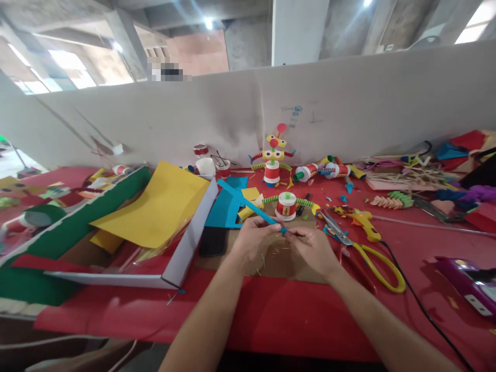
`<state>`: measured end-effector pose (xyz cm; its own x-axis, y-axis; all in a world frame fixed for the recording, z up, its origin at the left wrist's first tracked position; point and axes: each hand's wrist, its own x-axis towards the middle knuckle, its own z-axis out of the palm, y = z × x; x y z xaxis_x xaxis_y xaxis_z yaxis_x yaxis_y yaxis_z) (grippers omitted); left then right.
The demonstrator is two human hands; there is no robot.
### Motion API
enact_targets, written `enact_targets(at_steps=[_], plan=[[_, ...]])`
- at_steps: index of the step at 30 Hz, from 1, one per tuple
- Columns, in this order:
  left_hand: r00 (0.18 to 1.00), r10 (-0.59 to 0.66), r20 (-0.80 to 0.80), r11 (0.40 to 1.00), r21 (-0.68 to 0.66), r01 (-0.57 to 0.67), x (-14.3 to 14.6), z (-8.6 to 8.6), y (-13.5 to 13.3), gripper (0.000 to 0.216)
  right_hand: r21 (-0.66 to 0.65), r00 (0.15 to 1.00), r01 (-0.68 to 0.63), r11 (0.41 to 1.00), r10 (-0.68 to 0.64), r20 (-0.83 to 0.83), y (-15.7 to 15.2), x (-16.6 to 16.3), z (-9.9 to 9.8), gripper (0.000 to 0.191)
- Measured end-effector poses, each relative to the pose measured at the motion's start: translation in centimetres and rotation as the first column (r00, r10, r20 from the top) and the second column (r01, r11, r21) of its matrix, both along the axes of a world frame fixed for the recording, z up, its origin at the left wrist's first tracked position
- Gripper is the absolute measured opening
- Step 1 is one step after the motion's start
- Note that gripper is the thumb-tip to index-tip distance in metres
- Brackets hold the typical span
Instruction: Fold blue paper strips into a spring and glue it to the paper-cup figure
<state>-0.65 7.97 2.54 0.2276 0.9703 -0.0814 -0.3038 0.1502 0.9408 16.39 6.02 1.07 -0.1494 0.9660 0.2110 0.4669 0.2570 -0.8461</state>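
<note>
A long blue paper strip (248, 202) slants down to the right between my hands. My left hand (256, 236) pinches it near its lower end. At that end my right hand (308, 245) has its fingers closed on the strip as well. Both hands are over a brown cardboard sheet (287, 266) with small scraps on it. Just beyond them stands a red-and-white paper cup figure (285, 207) with green and yellow folded-paper arms. Farther back is a taller cup figure (272, 173) with paper eyes. Blue paper sheets (219, 209) lie beyond my left hand.
On the left, a white box (189, 237) holds yellow paper (155, 206). Yellow-handled scissors (377, 266) and a yellow glue gun (360, 222) with a black cord lie on the right. A dark phone (213, 242) sits beside the box. A grey partition (174, 119) stands behind the table.
</note>
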Motion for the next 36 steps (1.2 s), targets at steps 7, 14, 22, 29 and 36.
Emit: enact_targets(at_steps=[7,14,22,29,36], plan=[[0.956,0.213,0.202,0.967,-0.187,-0.175,0.3,-1.4,0.4,0.019,0.146,0.988,-0.02,0.989,-0.003,0.155,1.0,-1.8,0.8,0.023],[0.933,0.248,0.261,0.958,-0.212,-0.195,-0.7,-1.1,1.1,0.015,0.195,0.976,-0.078,0.978,0.034,0.216,1.0,-0.7,-0.2,0.024],[0.876,0.411,0.253,0.905,-0.23,-0.358,-3.5,-0.4,2.0,0.018,-0.061,0.961,-0.148,0.987,0.158,0.227,1.5,0.7,0.3,0.029],[0.778,0.546,0.31,0.837,-0.243,-0.49,-6.0,0.3,2.5,0.015,-0.059,0.942,-0.16,0.985,0.17,0.288,1.7,2.1,1.4,0.026],[0.77,0.569,0.288,0.821,-0.254,-0.511,-6.3,0.7,2.5,0.011,0.087,0.934,-0.142,0.986,0.105,0.341,1.4,2.0,1.5,0.022]])
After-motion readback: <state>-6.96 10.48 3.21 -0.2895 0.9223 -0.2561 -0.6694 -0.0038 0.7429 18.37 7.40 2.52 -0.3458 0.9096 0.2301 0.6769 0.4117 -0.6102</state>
